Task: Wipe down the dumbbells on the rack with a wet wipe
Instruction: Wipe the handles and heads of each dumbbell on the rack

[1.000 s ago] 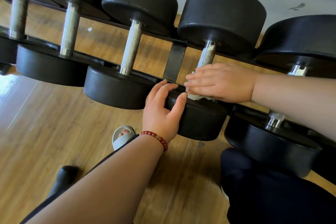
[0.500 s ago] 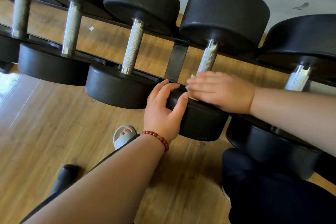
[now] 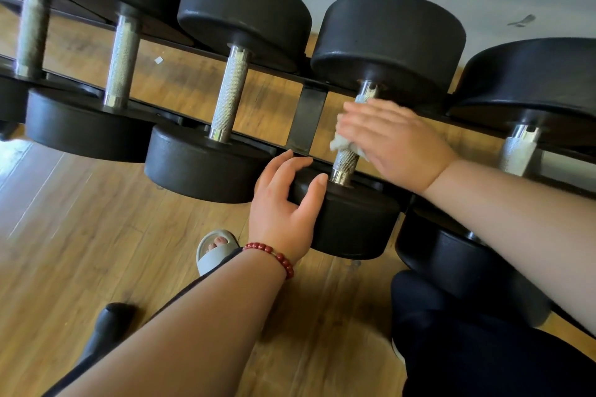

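Observation:
Several black dumbbells with knurled steel handles lie across a black rack (image 3: 309,116). My right hand (image 3: 390,142) is wrapped over the handle (image 3: 343,163) of one dumbbell (image 3: 387,42), pressing a crumpled white wet wipe (image 3: 340,141) against it. The wipe shows only at the hand's left edge. My left hand (image 3: 283,213), with a red bead bracelet on the wrist, rests fingers apart on that dumbbell's near head (image 3: 354,222), gripping its edge. The lower end of the handle is bare below the wipe.
More dumbbells sit to the left (image 3: 225,100) and right (image 3: 522,145) on the same rack. Below is a wooden floor (image 3: 80,235), my foot in a grey slipper (image 3: 213,250), a dark rack foot (image 3: 106,325) and my dark-trousered knee (image 3: 483,348).
My right hand with the wipe has slid up the handle, away from the near head, uncovering the handle's lower part. My left hand has stayed on the near head.

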Demonstrator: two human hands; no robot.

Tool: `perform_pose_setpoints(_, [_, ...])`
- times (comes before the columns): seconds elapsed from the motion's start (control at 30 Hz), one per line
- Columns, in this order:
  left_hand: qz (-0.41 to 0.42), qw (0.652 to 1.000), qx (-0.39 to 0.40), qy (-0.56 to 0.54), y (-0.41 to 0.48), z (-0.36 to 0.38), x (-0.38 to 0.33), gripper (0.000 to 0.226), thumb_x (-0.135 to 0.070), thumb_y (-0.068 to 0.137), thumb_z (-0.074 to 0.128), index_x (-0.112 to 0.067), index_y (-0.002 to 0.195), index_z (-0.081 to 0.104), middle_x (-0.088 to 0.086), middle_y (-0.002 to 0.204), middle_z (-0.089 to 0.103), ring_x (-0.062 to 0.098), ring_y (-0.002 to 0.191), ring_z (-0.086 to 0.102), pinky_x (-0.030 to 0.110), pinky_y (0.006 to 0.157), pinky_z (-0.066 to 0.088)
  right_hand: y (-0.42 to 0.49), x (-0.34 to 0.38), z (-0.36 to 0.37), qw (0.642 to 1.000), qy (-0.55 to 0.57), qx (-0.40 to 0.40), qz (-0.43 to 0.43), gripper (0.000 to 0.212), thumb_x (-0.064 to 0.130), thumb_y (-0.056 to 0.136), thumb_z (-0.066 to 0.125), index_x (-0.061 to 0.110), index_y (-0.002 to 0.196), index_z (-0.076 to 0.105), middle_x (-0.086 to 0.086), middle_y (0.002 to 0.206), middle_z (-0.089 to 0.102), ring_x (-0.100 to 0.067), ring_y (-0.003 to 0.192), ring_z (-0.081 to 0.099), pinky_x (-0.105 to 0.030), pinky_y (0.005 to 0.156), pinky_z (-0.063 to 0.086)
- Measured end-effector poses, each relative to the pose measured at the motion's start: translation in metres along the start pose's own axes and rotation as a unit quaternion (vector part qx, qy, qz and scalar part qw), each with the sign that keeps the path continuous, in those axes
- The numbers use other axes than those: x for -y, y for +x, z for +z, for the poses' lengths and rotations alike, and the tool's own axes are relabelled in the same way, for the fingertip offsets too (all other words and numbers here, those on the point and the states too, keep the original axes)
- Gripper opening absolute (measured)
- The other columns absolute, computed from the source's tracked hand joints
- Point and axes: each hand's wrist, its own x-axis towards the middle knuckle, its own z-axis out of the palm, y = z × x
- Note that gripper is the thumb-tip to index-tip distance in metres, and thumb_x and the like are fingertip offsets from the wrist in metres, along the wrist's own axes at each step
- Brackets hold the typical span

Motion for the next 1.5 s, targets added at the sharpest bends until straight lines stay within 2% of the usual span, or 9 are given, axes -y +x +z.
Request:
perform_pose_setpoints(0.07, [0.003,1.0,-0.001,0.004,0.0,0.0,0.001,0.046,-0.06,0.082,0.045,-0.04,0.121,0.056,-0.02,0.139,0.041,0.002,0.129,0.037,0.022,0.099,0.029,0.0,0.01,0.003,1.0,0.0,-0.002,0.02,0.038,0.01,0.093,0.041,0.005,0.123,0.063,-0.012,0.129,0.063,-0.029,0.129,0.051,-0.037,0.115,0.023])
perform_pose_setpoints(0.2, [0.011,1.0,-0.002,0.004,0.0,0.0,0.0,0.057,-0.068,0.077,0.04,-0.038,0.122,0.057,-0.021,0.138,0.041,-0.001,0.128,0.036,0.012,0.093,0.026,-0.005,0.007,0.005,0.988,0.031,0.064,-0.14,0.037,0.012,0.092,0.043,0.007,0.119,0.067,-0.011,0.125,0.065,-0.025,0.125,0.053,-0.035,0.115,0.021])
perform_pose_setpoints(0.37, [0.001,1.0,0.006,0.005,0.0,-0.001,-0.001,0.047,-0.059,0.082,0.046,-0.037,0.123,0.057,-0.019,0.141,0.04,0.001,0.129,0.035,0.02,0.096,0.028,0.008,-0.009,-0.004,0.999,-0.036,-0.012,0.005,0.032,0.009,0.093,0.055,0.005,0.124,0.063,-0.014,0.129,0.062,-0.03,0.127,0.053,-0.041,0.113,0.029])
perform_pose_setpoints(0.57, [0.01,1.0,-0.003,0.009,-0.001,-0.001,-0.001,0.057,-0.068,0.077,0.04,-0.039,0.122,0.057,-0.02,0.139,0.041,-0.001,0.128,0.036,0.018,0.096,0.027,-0.001,0.0,0.0,0.987,-0.032,0.06,-0.145,0.036,0.022,0.097,0.043,0.008,0.12,0.068,-0.011,0.126,0.065,-0.027,0.125,0.056,-0.036,0.114,0.022])
perform_pose_setpoints(0.73, [0.001,1.0,0.004,0.007,0.0,-0.001,-0.001,0.045,-0.058,0.083,0.046,-0.039,0.122,0.056,-0.02,0.14,0.039,0.0,0.129,0.035,0.023,0.096,0.03,0.001,-0.001,-0.002,0.998,-0.018,-0.026,0.051,0.039,0.018,0.097,0.039,0.004,0.125,0.062,-0.013,0.134,0.059,-0.031,0.132,0.047,-0.037,0.114,0.024])
perform_pose_setpoints(0.9, [0.0,1.0,0.002,0.011,0.0,0.0,-0.002,0.046,-0.057,0.083,0.046,-0.038,0.123,0.057,-0.019,0.141,0.04,0.0,0.128,0.035,0.021,0.096,0.028,-0.003,0.005,0.002,0.999,-0.005,-0.012,0.046,0.04,0.007,0.095,0.046,0.006,0.134,0.055,-0.014,0.141,0.053,-0.032,0.137,0.04,-0.039,0.116,0.024])
perform_pose_setpoints(1.07, [0.003,1.0,0.001,0.015,0.0,-0.001,-0.002,0.046,-0.057,0.083,0.045,-0.037,0.123,0.057,-0.019,0.14,0.04,0.0,0.127,0.035,0.024,0.098,0.029,-0.006,0.003,0.001,0.997,0.004,0.062,0.038,0.049,0.041,0.098,0.038,0.017,0.137,0.054,-0.006,0.149,0.044,-0.027,0.145,0.025,-0.04,0.119,0.014])
perform_pose_setpoints(1.27, [0.002,1.0,0.002,0.018,0.0,-0.001,-0.003,0.046,-0.058,0.083,0.045,-0.038,0.123,0.056,-0.021,0.137,0.039,-0.002,0.125,0.034,0.025,0.099,0.029,-0.021,0.006,0.001,1.0,0.016,0.014,0.004,0.063,-0.012,0.075,0.066,0.008,0.134,0.056,-0.011,0.143,0.051,-0.029,0.137,0.041,-0.047,0.104,0.044])
perform_pose_setpoints(1.5, [-0.007,0.999,0.025,0.04,-0.002,-0.005,-0.009,0.043,-0.048,0.095,0.048,-0.031,0.134,0.05,-0.011,0.148,0.036,0.001,0.13,0.031,0.024,0.102,0.027,-0.021,0.023,-0.014,1.0,0.005,0.013,0.009,0.062,-0.01,0.068,0.078,0.007,0.126,0.063,-0.014,0.135,0.059,-0.035,0.131,0.049,-0.049,0.099,0.044])
